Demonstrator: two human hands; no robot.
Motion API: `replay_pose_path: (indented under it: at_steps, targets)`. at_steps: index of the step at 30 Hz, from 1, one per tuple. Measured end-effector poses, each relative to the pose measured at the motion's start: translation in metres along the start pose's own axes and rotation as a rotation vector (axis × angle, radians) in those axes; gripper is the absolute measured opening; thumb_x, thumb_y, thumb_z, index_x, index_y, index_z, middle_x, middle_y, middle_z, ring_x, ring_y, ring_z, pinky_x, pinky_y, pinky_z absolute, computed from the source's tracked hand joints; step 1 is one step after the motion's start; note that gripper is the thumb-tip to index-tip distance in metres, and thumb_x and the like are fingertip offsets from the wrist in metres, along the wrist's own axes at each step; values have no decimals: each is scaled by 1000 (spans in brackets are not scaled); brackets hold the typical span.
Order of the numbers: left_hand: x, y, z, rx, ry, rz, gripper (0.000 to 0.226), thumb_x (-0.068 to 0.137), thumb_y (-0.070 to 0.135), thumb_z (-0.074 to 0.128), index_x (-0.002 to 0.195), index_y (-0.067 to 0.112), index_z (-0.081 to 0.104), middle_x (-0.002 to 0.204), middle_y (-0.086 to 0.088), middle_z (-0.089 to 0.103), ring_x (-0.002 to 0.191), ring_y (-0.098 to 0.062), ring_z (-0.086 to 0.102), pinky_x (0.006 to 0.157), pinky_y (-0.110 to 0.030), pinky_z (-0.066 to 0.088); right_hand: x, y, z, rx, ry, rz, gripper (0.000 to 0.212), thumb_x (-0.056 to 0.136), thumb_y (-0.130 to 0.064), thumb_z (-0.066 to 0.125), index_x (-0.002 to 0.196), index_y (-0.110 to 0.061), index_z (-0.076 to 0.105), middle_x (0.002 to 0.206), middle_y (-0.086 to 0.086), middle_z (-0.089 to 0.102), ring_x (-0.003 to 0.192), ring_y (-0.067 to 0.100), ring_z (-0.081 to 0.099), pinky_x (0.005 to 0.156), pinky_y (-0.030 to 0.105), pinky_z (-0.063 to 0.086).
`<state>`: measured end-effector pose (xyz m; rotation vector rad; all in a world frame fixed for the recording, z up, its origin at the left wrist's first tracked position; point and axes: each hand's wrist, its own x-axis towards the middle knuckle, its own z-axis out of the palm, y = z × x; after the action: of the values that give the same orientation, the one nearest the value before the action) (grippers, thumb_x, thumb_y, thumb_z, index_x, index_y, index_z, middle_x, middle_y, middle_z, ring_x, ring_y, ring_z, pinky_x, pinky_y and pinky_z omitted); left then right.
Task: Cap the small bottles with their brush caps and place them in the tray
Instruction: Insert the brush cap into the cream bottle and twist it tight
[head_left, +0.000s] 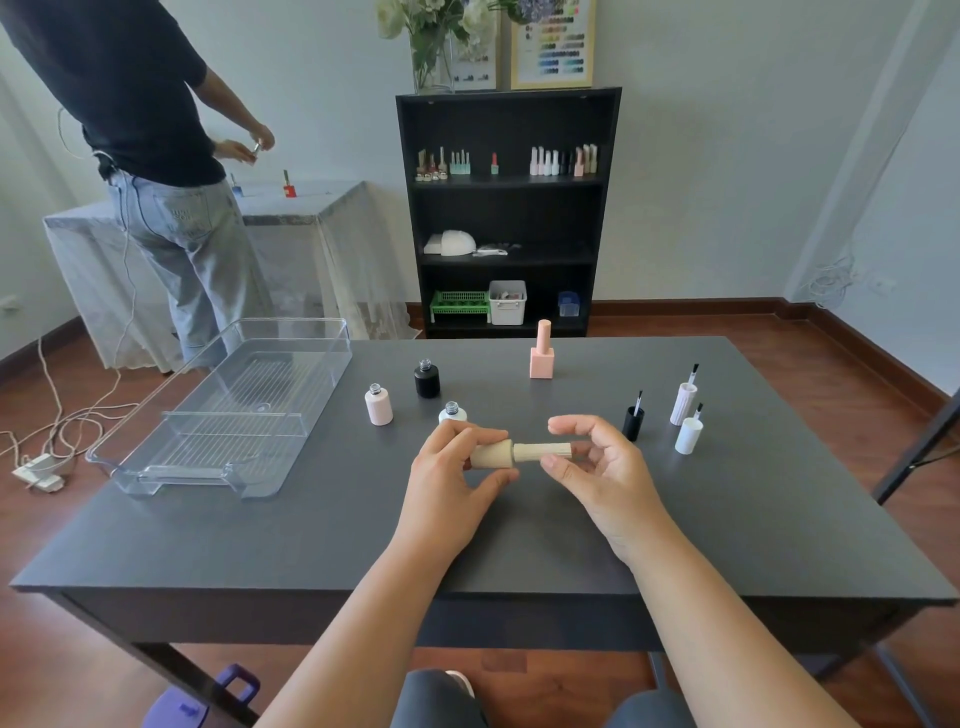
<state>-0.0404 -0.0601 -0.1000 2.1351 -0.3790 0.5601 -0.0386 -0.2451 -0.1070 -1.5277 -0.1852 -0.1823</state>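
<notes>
Head view: left hand (457, 467) grips cream bottle (491, 455), right hand (597, 462) fingers loosely pinch its cap (543, 450); tray (156, 462) empty, 3 bottles uncapped.

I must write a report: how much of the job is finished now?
Done: only the peach bottle is capped; the tray holds nothing. In hand: the left hand holds the beige bottle, the right hand its cap. Left: three open bottles and three loose caps.
</notes>
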Motion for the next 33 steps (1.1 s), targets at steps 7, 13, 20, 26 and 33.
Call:
replay_pose_path:
  at_steps: [7, 13, 20, 26, 33]
  targets:
    - [-1, 1, 0, 7, -12, 19, 35, 73, 19, 85, 105, 25, 72, 100, 13, 58, 88, -6, 57, 78, -10, 45, 1, 3, 2, -4, 74, -20, 13, 77, -31, 74, 89, -31, 70, 75, -5, 63, 72, 13, 57, 74, 32, 48]
    - [0, 1, 0, -14, 6, 4, 34, 73, 17, 85, 104, 22, 72, 100, 11, 60, 86, -5, 60, 78, -6, 42, 0, 2, -1, 50, -24, -4, 34, 70, -21, 80, 100, -32, 70, 103, -3, 69, 86, 11, 64, 79, 24, 54]
    - [-1, 0, 0, -20, -6, 7, 35, 73, 19, 85, 105, 24, 72, 100, 14, 59, 85, -5, 59, 78, -6, 42, 0, 3, -2, -8, 18, -12, 21, 82, -14, 75, 93, -31, 73, 84, -8, 71, 81, 9, 63, 76, 22, 52]
    - [0, -2, 1, -71, -7, -16, 32, 73, 21, 85, 102, 26, 72, 99, 12, 62, 84, -5, 60, 77, -7, 45, -1, -3, -2, 148, -44, 20, 23, 76, -22, 76, 99, -27, 77, 92, -8, 74, 83, 1, 64, 76, 15, 50]
    - [0, -4, 5, -95, -40, -31, 30, 70, 22, 86, 97, 28, 73, 88, 16, 62, 78, -3, 59, 71, -8, 47, 3, -3, 6, 180, 54, -1, 14, 82, -17, 71, 95, -13, 73, 92, -2, 77, 86, 7, 69, 74, 17, 52]
